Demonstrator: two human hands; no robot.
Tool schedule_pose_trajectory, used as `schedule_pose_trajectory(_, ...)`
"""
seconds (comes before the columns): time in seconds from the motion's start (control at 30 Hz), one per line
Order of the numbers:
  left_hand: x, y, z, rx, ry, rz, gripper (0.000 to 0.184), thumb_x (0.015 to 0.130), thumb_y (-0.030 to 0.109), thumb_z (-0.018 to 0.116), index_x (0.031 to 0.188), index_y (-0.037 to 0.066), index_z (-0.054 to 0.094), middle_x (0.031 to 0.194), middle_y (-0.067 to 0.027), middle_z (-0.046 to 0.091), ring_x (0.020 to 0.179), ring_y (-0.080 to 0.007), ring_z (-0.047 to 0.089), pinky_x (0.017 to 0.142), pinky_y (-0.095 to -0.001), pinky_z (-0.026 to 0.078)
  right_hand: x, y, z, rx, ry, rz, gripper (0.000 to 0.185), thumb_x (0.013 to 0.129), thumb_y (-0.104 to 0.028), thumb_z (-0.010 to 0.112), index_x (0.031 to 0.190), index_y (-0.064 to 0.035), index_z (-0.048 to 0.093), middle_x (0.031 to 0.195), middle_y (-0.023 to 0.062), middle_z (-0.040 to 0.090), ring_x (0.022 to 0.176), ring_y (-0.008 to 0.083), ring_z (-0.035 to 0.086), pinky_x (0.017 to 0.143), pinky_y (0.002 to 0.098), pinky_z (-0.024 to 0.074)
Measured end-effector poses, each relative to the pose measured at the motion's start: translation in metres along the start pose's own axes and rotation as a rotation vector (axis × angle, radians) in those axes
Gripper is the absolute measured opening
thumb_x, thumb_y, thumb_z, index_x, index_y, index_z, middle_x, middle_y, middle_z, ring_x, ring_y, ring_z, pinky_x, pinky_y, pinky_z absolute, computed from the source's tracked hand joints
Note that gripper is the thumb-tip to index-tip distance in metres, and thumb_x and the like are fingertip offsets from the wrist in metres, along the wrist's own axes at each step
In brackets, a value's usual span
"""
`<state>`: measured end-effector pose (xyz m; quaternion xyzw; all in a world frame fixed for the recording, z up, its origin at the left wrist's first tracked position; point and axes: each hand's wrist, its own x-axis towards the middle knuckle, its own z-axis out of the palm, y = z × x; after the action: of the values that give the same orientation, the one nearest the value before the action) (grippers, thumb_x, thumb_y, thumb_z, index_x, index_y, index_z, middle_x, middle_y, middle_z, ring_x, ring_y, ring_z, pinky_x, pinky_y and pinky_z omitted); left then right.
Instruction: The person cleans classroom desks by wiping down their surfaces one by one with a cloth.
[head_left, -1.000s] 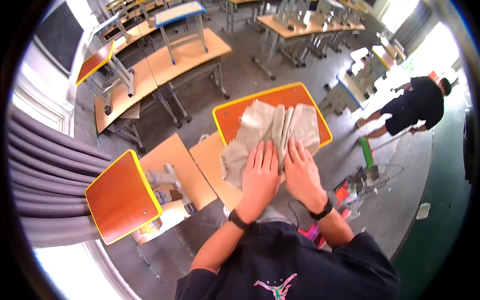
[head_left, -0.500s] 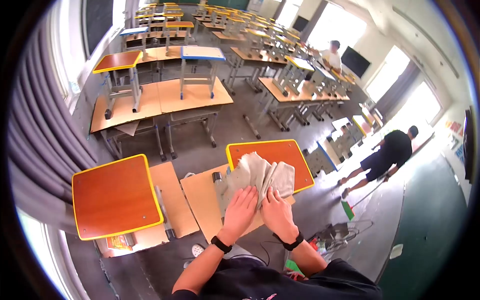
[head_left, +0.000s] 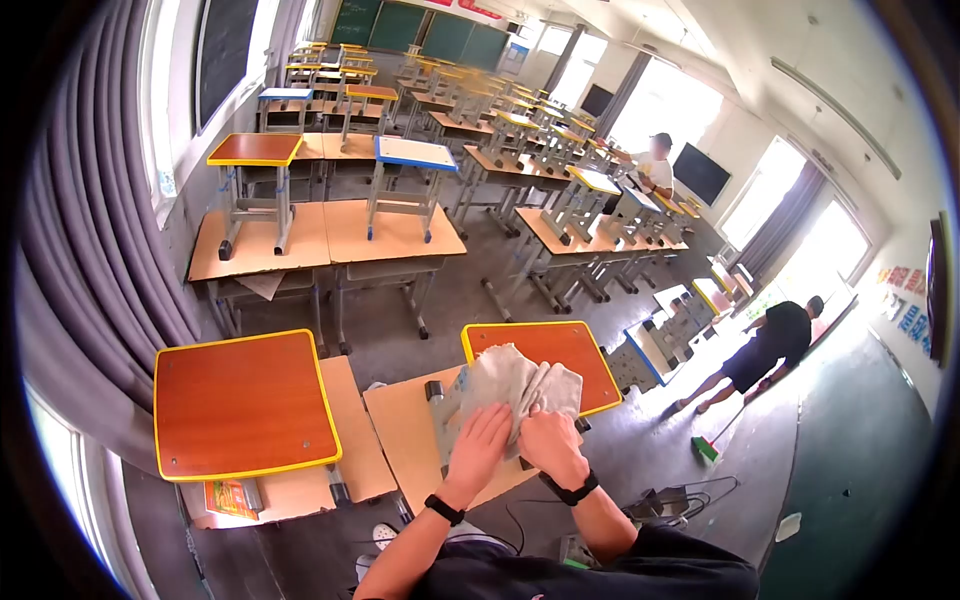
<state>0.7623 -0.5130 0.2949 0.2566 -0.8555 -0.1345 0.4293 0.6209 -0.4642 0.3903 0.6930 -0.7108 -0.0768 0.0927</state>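
I hold a folded, light grey-beige cloth (head_left: 515, 385) in front of me with both hands. My left hand (head_left: 480, 447) lies along its lower left side, fingers fairly straight and close together, the thumb hidden. My right hand (head_left: 552, 445) is curled round the lower right part of the cloth. Behind the cloth, partly covered by it, is a stool (head_left: 585, 355) with a brown seat and yellow rim, on a light wooden desk (head_left: 400, 410). A second such stool (head_left: 245, 405) rests on the desk to the left.
Orange packaging (head_left: 232, 498) sits under the left stool. Rows of desks with stools on top (head_left: 415, 152) fill the room ahead. A person in dark clothes (head_left: 775, 345) bends over a green broom (head_left: 706, 448) at right. Another person (head_left: 655, 168) stands farther back.
My view has tilted up, showing more of the far wall. My right hand's fingers have curled in on the cloth. The person with the broom has bent lower.
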Motion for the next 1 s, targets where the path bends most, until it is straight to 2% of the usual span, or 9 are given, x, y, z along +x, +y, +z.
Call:
schedule_pose_trajectory(0.1,-0.002,-0.004,0.001,0.002,-0.007,0.016,0.062,0.076,0.011,0.072,0.136,0.004,0.059,0.148,-0.0082,0.056,0.142,-0.0257,0.048,0.12,-0.0454,0.036,0.001,0.001,-0.006,0.052,0.018,0.025,0.035,0.082,-0.02,0.065,0.095,0.0119,0.072,0.08,0.0239,0.072,0.07,0.039,0.073,0.065,0.0489,0.0572)
schedule_pose_trajectory(0.13,-0.003,-0.004,0.0,0.003,-0.009,0.021,0.062,0.076,0.011,0.072,0.136,0.004,0.059,0.148,-0.0082,0.056,0.142,-0.0257,0.048,0.12,-0.0454,0.036,0.002,-0.001,-0.008,0.054,0.021,0.029,0.035,0.082,-0.02,0.065,0.095,0.0119,0.072,0.08,0.0239,0.072,0.07,0.039,0.073,0.065,0.0489,0.0572)
schedule_pose_trajectory(0.2,-0.004,-0.004,-0.003,-0.02,-0.03,0.007,0.067,0.073,0.012,0.076,0.138,0.005,0.059,0.149,-0.0069,0.056,0.143,-0.0253,0.048,0.12,-0.0451,0.036,0.003,-0.004,-0.01,0.039,-0.041,0.086,0.02,0.076,-0.015,0.069,0.085,0.0017,0.078,0.095,0.0257,0.072,0.081,0.0379,0.075,0.071,0.0463,0.0602)
schedule_pose_trajectory(0.43,-0.007,-0.003,-0.001,-0.03,-0.012,-0.011,0.064,0.075,0.012,0.078,0.137,0.005,0.061,0.148,-0.0062,0.057,0.143,-0.0247,0.048,0.118,-0.0486,0.036,0.003,-0.006,-0.007,0.03,-0.05,0.097,0.019,0.076,-0.014,0.07,0.085,0.0006,0.078,0.095,0.0244,0.072,0.081,0.0375,0.075,0.07,0.0457,0.0603)
schedule_pose_trajectory(0.53,-0.006,-0.003,0.0,-0.022,0.001,-0.018,0.062,0.076,0.012,0.078,0.136,0.005,0.061,0.148,-0.0058,0.058,0.143,-0.0242,0.048,0.117,-0.0501,0.036,0.005,-0.003,-0.007,0.048,-0.024,0.043,0.025,0.08,-0.018,0.067,0.085,0.0045,0.076,0.088,0.024,0.073,0.075,0.0391,0.073,0.07,0.0492,0.0577)
schedule_pose_trajectory(0.6,-0.007,-0.004,0.001,-0.001,0.009,-0.011,0.062,0.074,0.015,0.079,0.133,0.006,0.062,0.148,-0.0055,0.057,0.143,-0.0218,0.048,0.116,-0.0502,0.036,0.007,-0.005,-0.012,0.045,-0.069,0.061,0.02,0.078,-0.018,0.068,0.077,0.0004,0.076,0.093,0.0242,0.073,0.079,0.0393,0.073,0.072,0.0496,0.0581)
schedule_pose_trajectory(0.73,-0.009,-0.004,0.003,-0.023,0.024,-0.008,0.061,0.074,0.015,0.078,0.133,0.006,0.062,0.147,-0.0058,0.057,0.143,-0.0218,0.048,0.116,-0.0502,0.035,0.007,-0.005,-0.019,0.02,-0.092,0.045,0.017,0.074,-0.015,0.073,0.084,-0.0026,0.079,0.089,0.0212,0.073,0.083,0.0358,0.075,0.07,0.0445,0.0603)
schedule_pose_trajectory(0.8,-0.009,-0.005,0.005,-0.049,0.009,-0.019,0.061,0.076,0.013,0.077,0.135,0.004,0.061,0.148,-0.0075,0.057,0.143,-0.0252,0.048,0.117,-0.0511,0.036,0.007,-0.004,-0.015,0.075,-0.055,0.052,0.021,0.078,-0.018,0.068,0.081,0.001,0.077,0.092,0.0235,0.073,0.081,0.04,0.073,0.074,0.0498,0.0585)
schedule_pose_trajectory(1.0,-0.012,-0.006,0.008,-0.062,0.006,-0.017,0.062,0.077,0.014,0.076,0.136,0.004,0.06,0.149,-0.008,0.056,0.144,-0.0273,0.046,0.118,-0.0521,0.035,0.011,-0.003,-0.021,0.035,-0.121,0.068,0.021,0.078,-0.019,0.067,0.079,-0.0015,0.078,0.087,0.0211,0.074,0.08,0.0393,0.074,0.074,0.0492,0.0589)
